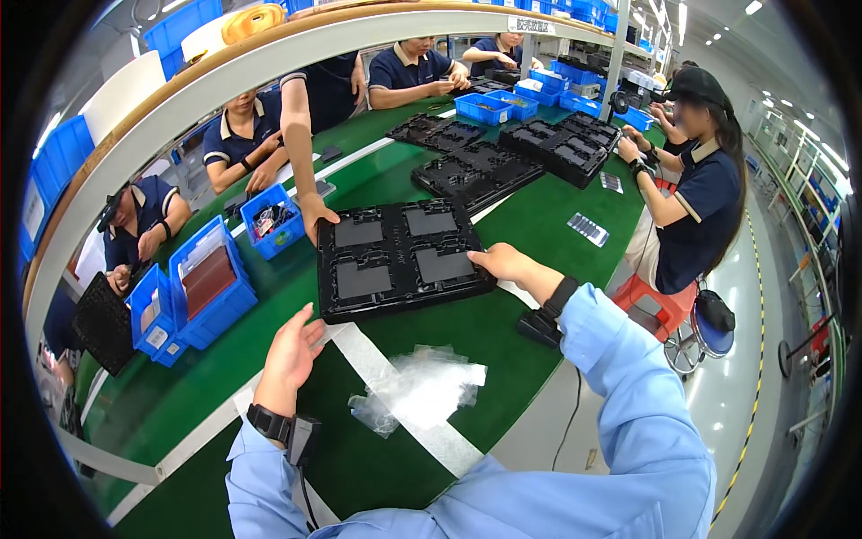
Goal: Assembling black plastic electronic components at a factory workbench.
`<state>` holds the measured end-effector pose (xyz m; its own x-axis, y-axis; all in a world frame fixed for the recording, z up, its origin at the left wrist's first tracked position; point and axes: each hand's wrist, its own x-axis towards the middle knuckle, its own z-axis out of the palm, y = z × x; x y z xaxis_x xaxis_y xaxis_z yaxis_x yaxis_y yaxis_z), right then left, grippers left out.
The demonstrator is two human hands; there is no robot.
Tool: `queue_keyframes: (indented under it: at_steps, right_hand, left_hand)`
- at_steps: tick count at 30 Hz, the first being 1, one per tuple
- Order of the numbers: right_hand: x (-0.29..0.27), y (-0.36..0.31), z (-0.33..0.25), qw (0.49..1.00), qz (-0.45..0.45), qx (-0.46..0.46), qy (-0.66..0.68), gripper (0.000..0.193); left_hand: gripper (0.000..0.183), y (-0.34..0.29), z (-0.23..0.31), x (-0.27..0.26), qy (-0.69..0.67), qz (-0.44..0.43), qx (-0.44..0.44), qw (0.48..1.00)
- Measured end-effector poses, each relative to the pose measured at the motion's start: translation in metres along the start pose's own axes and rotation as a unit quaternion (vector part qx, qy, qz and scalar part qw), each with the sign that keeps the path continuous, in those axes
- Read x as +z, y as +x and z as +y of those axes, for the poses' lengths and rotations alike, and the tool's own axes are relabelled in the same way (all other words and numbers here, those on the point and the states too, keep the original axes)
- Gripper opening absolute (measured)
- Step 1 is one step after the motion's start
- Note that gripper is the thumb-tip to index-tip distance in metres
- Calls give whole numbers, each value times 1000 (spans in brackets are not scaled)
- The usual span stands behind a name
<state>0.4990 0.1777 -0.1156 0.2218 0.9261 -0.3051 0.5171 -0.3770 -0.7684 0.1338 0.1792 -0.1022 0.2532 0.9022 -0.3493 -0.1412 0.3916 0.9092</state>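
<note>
A black plastic tray (pixel 401 256), apparently the top of a thick stack, lies ahead of me on the green table. Flat dark grey pieces (pixel 442 268) fill its recesses. My right hand (pixel 514 269) grips its right edge, thumb on top and fingers hidden beneath. Open and palm inward, my left hand (pixel 292 350) is beside the near left corner; I cannot tell whether its fingertips touch. A co-worker's hand (pixel 316 214) holds the far left corner. Crumpled clear plastic bags (pixel 429 386) lie between my forearms.
More black trays (pixel 480 172) and a stacked pile (pixel 566 148) stand farther back. Blue bins (pixel 215 292) line the left side, under a curved shelf beam (pixel 135 135). Co-workers sit around the table. A red stool (pixel 660 310) stands at right; a cable (pixel 567 422) hangs near my right arm.
</note>
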Motion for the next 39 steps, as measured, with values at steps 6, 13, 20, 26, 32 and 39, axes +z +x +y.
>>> queue_keyframes:
  at_steps: [6,13,20,26,32,39]
  right_hand:
    - [18,-6,-15,985,-60,-10,160,44]
    - [44,-6,-26,958,-58,-33,279,41]
    - [36,-5,12,902,-148,-114,388,35]
    - [-3,-18,63,774,-117,-97,614,28]
    - [8,-19,46,841,-78,-125,521,25]
    - [14,-25,44,889,-4,-133,439,19]
  left_hand:
    - [67,15,-6,-24,-98,-14,2,995]
    - [38,15,-8,-25,-139,-97,33,985]
    - [28,-67,-7,-74,-164,-23,106,980]
    - [22,-157,-48,-143,-231,76,137,960]
    - [22,-157,-64,-158,-285,143,136,938]
    - [20,-152,-63,-150,-232,135,142,953]
